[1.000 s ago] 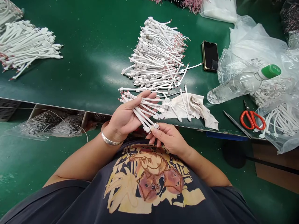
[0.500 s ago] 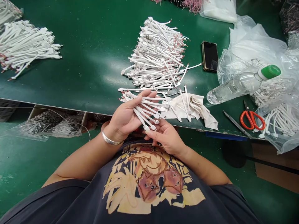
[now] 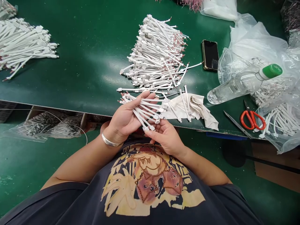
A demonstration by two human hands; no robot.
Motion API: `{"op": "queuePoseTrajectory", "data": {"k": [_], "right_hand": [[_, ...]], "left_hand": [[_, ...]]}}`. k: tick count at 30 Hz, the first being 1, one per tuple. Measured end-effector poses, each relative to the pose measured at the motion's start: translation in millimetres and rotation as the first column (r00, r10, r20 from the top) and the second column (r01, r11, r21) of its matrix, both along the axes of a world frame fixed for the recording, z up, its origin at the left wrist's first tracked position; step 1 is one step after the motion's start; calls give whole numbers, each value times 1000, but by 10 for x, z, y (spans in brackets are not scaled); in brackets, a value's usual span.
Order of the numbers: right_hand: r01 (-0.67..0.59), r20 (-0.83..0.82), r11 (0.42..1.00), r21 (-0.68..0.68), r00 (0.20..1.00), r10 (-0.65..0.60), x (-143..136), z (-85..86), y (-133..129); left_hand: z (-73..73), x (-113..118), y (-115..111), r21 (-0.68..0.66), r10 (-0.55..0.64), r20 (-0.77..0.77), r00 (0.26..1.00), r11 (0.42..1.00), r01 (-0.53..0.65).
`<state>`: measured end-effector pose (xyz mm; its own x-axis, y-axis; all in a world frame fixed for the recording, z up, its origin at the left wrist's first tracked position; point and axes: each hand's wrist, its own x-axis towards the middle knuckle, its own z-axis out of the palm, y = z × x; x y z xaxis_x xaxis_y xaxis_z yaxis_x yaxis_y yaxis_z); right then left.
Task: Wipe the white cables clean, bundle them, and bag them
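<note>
At the far left of the green tabletop, a loose pile of white cables ran to the picture's edge. Below the table's near edge, clear plastic bags of small dark and silvery pieces sat in an open compartment. Farther right came a silver bangle on the left wrist, then the left hand, palm up, grasping a bunch of short white connector cables with the thumb laid over it. The bunch lay across the palm and fingers in front of the person's torso, its reddish bare wire ends to the left and its plugs fanned to the right. Beyond it on the table lay a large heap of similar cables. The right hand was at the lower plugs, fingers curled; whether it pinched one could not be told. Next came a crumpled pale cloth with a few loose cables on it, a smartphone, a slim pointed metal tool, a green-capped clear bottle, red-handled scissors and a plastic bag holding more white cables.
</note>
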<state>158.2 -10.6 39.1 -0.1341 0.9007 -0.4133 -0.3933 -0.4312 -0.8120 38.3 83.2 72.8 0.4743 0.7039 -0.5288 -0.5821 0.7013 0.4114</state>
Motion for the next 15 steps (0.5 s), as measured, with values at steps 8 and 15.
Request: {"op": "queuePoseTrajectory", "data": {"k": [8,15], "right_hand": [[-22,36,1000,-22,999,23,30,20,-1],[-39,14,999,-38,999,39,44,-8,-13]], "left_hand": [[-43,-4,2,-23,0,-14,1000,1000,-1],[-38,-10,5,-31,0,3,1000,1000,0]]}}
